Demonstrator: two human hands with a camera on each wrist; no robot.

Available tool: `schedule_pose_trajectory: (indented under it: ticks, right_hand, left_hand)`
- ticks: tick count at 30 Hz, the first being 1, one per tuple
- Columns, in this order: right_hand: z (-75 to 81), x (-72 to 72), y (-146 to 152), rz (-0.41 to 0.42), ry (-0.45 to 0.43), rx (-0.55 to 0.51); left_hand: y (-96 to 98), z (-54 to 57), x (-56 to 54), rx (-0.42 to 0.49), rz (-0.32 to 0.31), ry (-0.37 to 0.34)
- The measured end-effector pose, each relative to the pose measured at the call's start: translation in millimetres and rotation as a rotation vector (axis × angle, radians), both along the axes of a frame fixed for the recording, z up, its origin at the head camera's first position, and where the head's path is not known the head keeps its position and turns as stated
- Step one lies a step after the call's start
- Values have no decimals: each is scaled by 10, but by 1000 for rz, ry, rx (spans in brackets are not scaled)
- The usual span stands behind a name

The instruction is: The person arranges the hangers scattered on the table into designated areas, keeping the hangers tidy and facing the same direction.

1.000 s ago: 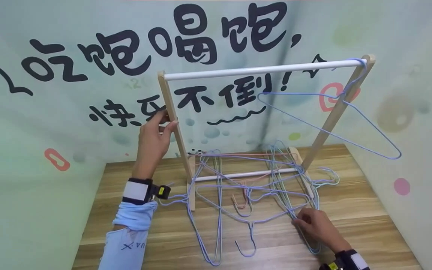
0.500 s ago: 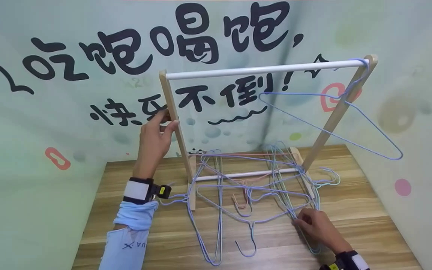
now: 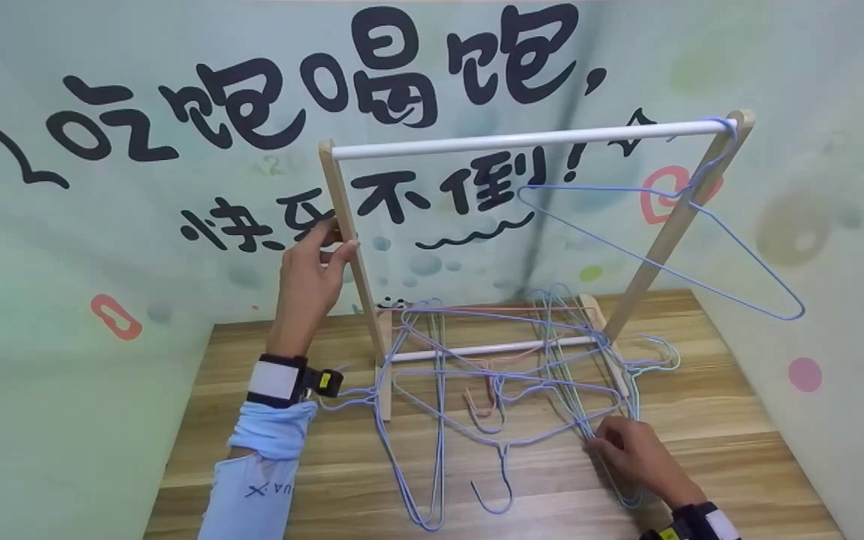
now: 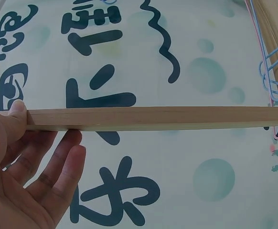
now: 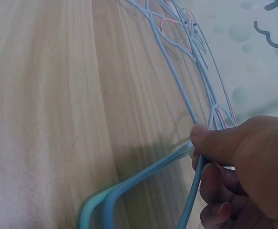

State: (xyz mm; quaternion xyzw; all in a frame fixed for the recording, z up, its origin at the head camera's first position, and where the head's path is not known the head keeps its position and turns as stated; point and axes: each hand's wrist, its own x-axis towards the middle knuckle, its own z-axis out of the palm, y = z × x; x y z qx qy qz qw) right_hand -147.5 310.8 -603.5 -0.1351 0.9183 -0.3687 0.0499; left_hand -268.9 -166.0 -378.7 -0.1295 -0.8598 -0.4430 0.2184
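Note:
My left hand (image 3: 308,281) pinches the left wooden post (image 3: 340,195) of a small clothes rack between thumb and fingers. In the left wrist view the thumb lies on one side of that post, with fingertips on the other. Low at the right, my right hand (image 3: 642,454) pinches the wires of several blue and green clothes hangers (image 5: 151,169) near their ends. One blue clothes hanger (image 3: 601,188) hangs by its hook at the right end of the rack's white top bar (image 3: 529,140). More wire hangers overlap in front of the rack's lower white bar (image 3: 477,350).
A blue hanger's hook (image 3: 505,469) points toward me on the wood-grain tabletop (image 3: 732,457). Pink hanger hooks (image 3: 490,394) lie behind it. Green hanger hooks (image 3: 657,367) stick out past the rack's right foot. A printed wall (image 3: 139,247) stands close behind and at both sides.

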Motion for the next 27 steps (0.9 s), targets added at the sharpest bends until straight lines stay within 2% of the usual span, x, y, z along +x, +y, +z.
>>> schedule_pose_trajectory:
  ticks: [4,11,17,27]
  right_hand:
    - [47,6,-1,6,-6,-12]
    - [107,20,-23,13,86,2]
    - [150,28,-35,11,122,-1]
    - [239,45,-30,3,123,-8]
  left_hand:
    - [-1,7,-3,-3,0,-4]
    - [0,12,-3,1,-1,23]
    - [-2,2,-6,-6,2,27]
    - [-1,-7,-6,0,5,20]
